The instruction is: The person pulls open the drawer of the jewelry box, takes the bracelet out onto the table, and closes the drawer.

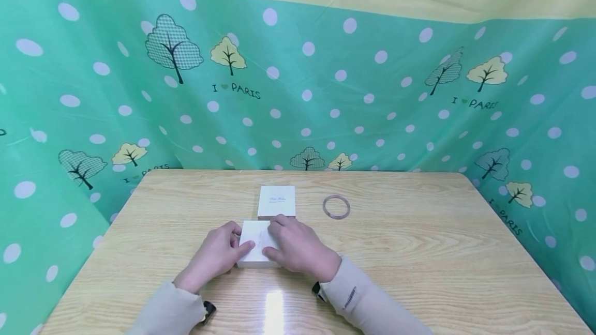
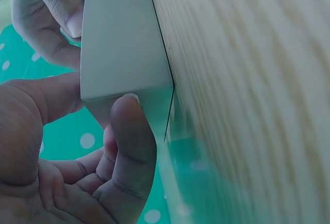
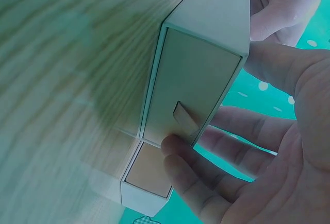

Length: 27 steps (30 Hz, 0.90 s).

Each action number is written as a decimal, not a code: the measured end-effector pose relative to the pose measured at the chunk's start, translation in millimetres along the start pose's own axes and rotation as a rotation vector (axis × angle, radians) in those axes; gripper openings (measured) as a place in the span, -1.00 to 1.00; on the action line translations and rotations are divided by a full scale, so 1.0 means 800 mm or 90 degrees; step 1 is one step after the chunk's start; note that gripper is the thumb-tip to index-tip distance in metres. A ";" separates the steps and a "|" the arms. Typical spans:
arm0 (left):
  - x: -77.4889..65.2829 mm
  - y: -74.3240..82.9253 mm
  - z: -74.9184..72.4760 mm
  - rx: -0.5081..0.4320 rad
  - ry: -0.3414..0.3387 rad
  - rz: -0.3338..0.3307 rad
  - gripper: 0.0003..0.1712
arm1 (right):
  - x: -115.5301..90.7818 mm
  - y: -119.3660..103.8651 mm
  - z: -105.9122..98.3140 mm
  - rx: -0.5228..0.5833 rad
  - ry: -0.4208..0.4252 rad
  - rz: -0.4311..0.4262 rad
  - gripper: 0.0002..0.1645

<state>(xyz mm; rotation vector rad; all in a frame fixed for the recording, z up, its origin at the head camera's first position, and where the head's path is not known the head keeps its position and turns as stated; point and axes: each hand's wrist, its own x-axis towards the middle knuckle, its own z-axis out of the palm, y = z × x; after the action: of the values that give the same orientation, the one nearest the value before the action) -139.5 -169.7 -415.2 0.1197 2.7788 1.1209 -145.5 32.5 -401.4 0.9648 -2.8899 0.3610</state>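
Note:
A white drawer box (image 1: 254, 234) lies flat on the table between both hands. My left hand (image 1: 215, 251) holds its left end, thumb on top and a bent finger against the end face (image 2: 124, 108). My right hand (image 1: 298, 244) grips the other end, with the thumb on top. In the right wrist view, its fingertips (image 3: 178, 149) touch the tan drawer front, just beside a small ribbon pull tab (image 3: 185, 120). The drawer front sits flush inside the white sleeve (image 3: 209, 15). Whatever is inside the box is hidden.
A second white box (image 1: 277, 200) with small lettering stands right behind the first; its tan side shows in the right wrist view. A thin mauve bangle (image 1: 325, 207) lies to the right of it. The wooden table (image 1: 419, 252) ends at a green patterned curtain (image 1: 307, 118).

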 end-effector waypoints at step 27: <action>0.004 0.013 0.016 -0.014 -0.005 0.011 -0.59 | -0.017 0.018 -0.003 0.030 0.000 0.005 -0.38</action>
<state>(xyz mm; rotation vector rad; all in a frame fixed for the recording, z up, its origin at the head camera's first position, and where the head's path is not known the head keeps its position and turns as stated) -140.4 -153.3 -417.5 0.1451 2.7627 1.1526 -143.6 52.4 -403.9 0.9616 -2.8982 0.4314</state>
